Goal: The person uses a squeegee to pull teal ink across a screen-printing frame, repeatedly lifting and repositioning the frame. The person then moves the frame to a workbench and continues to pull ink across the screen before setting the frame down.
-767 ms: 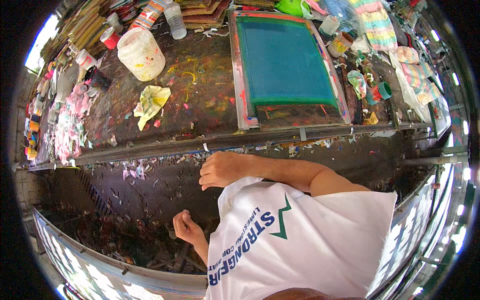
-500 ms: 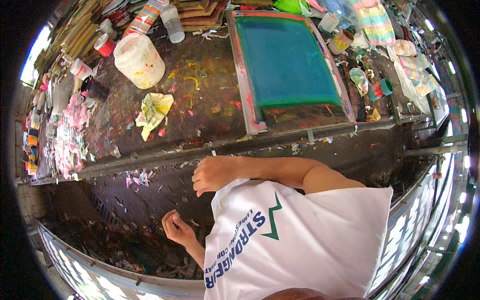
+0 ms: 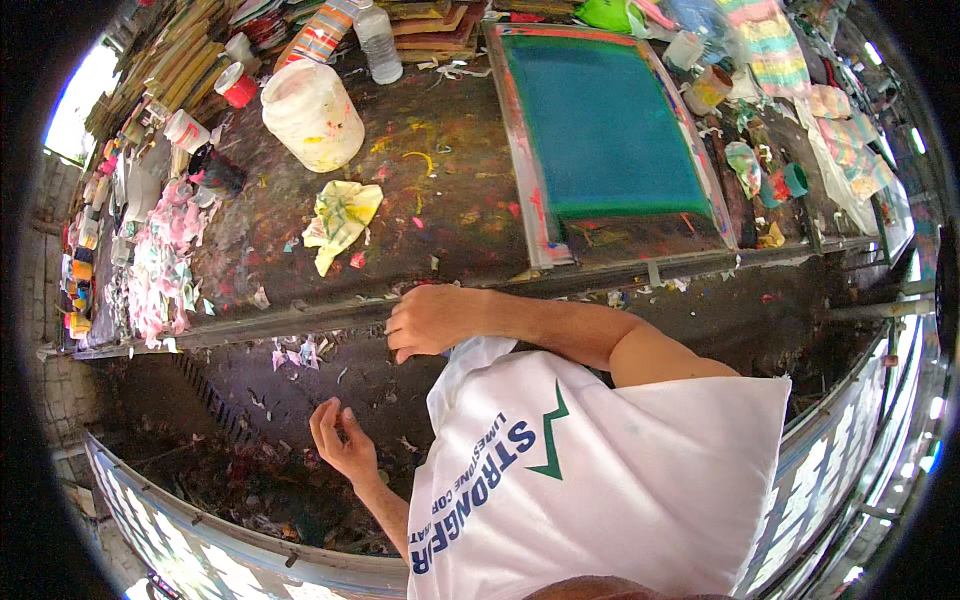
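Note:
My right hand (image 3: 437, 320) is curled closed just in front of the table's near edge, its arm bent across the white printed shirt (image 3: 620, 440). The inside of its fingers is hidden, so anything in them cannot be made out. Lower and further left, my left hand (image 3: 343, 440) is over the dark littered floor, fingers half bent and apart, holding nothing visible. On the table beyond the right hand lies a crumpled yellow stained rag (image 3: 342, 222). To its right is a framed screen (image 3: 610, 130) with a blue-green mesh, lying flat.
A paint-spotted white bucket (image 3: 313, 118) and a clear bottle (image 3: 377, 45) stand on the stained table (image 3: 440, 170). Pink scraps (image 3: 165, 260) and several small paint containers crowd its left side. Right of the screen are more cups (image 3: 708, 90) and striped cloth (image 3: 770, 50).
The view has shifted, so table items appear further right. My left hand has risen slightly and its fingers have uncurled. My right hand stays bent near the table edge.

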A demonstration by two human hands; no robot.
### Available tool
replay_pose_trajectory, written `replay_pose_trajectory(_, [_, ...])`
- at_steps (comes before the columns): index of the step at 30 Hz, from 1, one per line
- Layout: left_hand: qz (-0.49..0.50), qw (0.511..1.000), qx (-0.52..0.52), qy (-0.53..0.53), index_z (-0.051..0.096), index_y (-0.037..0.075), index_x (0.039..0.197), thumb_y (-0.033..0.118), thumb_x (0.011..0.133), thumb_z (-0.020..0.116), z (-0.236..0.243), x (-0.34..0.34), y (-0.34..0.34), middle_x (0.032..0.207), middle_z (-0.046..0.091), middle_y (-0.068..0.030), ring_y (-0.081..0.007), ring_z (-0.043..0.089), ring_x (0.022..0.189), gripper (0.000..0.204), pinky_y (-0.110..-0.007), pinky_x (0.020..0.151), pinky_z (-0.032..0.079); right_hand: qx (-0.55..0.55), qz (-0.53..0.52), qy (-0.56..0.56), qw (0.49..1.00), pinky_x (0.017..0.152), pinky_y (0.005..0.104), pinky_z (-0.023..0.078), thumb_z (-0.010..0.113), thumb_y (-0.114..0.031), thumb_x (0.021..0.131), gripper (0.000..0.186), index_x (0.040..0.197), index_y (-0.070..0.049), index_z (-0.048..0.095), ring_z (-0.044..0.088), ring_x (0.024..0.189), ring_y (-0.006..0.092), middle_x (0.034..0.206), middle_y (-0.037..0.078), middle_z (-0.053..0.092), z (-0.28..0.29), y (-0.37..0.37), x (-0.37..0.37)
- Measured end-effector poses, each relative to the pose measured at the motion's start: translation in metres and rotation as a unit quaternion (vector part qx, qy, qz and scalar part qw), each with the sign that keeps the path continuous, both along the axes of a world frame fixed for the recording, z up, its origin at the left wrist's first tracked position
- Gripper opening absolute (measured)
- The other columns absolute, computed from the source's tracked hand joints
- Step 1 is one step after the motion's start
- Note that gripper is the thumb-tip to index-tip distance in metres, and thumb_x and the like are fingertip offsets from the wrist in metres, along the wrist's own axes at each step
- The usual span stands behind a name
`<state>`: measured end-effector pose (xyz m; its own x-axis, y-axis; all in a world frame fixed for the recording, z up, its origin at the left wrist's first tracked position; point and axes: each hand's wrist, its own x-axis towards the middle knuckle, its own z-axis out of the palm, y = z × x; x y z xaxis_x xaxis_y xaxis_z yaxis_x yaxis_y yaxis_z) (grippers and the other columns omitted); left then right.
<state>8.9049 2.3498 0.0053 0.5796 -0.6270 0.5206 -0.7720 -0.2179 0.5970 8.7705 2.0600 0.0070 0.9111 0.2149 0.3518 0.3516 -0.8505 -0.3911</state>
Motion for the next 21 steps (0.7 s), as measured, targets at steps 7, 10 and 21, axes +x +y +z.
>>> replay_pose_trajectory(7, [-0.112,0.973,0.009,0.201,0.073,0.000,0.110,0.010,0.095,0.078,-0.018,-0.108,-0.011,0.112,0.070,-0.0134,-0.0193,0.068,0.082,0.018,-0.033,0.069,0.056,-0.006,-0.099,0.098,0.990,0.078,0.0455,0.057,0.067,-0.035,0.098,0.026,0.089,-0.011,0.069,0.071,0.086,0.0310,0.086,0.007,0.068,-0.003,0.005,-0.134])
replay_pose_trajectory(10, [-0.200,0.956,0.032,0.215,0.073,0.000,0.108,0.006,0.092,0.078,-0.019,-0.153,-0.021,0.110,0.072,-0.0140,-0.0205,0.070,0.084,0.018,-0.033,0.071,0.058,0.009,-0.150,0.135,0.980,0.078,0.0463,0.058,0.067,-0.035,0.098,0.026,0.089,-0.010,0.070,0.072,0.087,0.0326,0.087,0.008,0.069,0.002,0.013,-0.190])
replay_pose_trajectory(21, [-0.320,0.909,0.070,0.258,0.075,-0.001,0.105,0.010,0.095,0.077,-0.019,-0.214,-0.084,0.107,0.074,-0.0137,-0.0210,0.071,0.081,0.015,-0.034,0.072,0.058,0.009,-0.350,0.125,0.928,0.084,0.0477,0.059,0.066,-0.034,0.099,0.024,0.093,-0.012,0.074,0.072,0.095,0.0334,0.093,0.010,0.072,0.028,-0.021,-0.368])
